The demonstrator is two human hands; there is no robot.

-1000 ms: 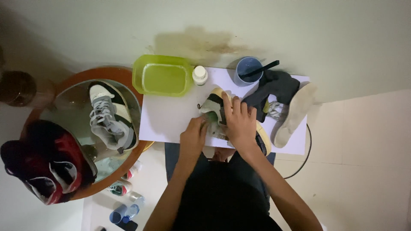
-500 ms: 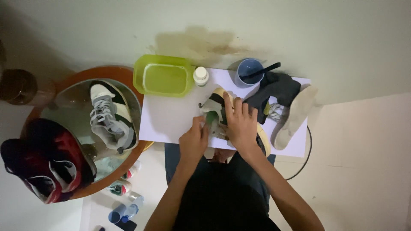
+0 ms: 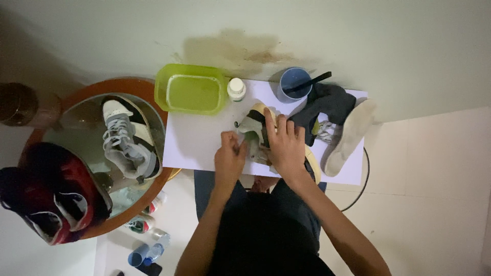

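A cream and dark sneaker (image 3: 254, 124) lies on the white tabletop (image 3: 194, 145) in front of me. My right hand (image 3: 284, 145) presses down flat over its middle and holds it. My left hand (image 3: 229, 159) is closed at the shoe's left side, fingers pinched on something small that I cannot make out. A second sneaker (image 3: 341, 137) with a dark upper and pale sole lies on its side just to the right.
A green plastic basin (image 3: 190, 94), a small white bottle (image 3: 236, 88) and a blue cup (image 3: 293, 83) with a dark brush stand along the far edge. A round glass table (image 3: 76, 128) at left carries a grey-white sneaker (image 3: 125, 139) and red shoes (image 3: 48, 191). Bottles lie on the floor (image 3: 148, 248).
My left hand has shifted slightly along the shoe's left side; my right hand stays pressed on the sneaker. Nothing else has moved.
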